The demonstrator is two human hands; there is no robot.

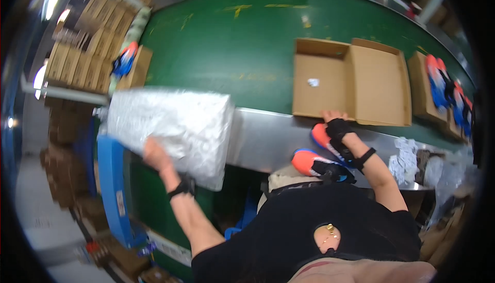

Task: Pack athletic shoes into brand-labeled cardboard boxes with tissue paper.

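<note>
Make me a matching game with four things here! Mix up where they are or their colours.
1. left hand
2. right hand
3. open box
4. shoes near the right hand

A. orange toes
B. by the silvery stack
C. brown, small white thing inside
D. at the box's near edge

Pairs: 1-B; 2-D; 3-C; 4-A

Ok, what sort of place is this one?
Probably a shoe-packing station: there's an open cardboard box, orange-and-blue shoes near it, and stacked brown cartons at the left.
</note>
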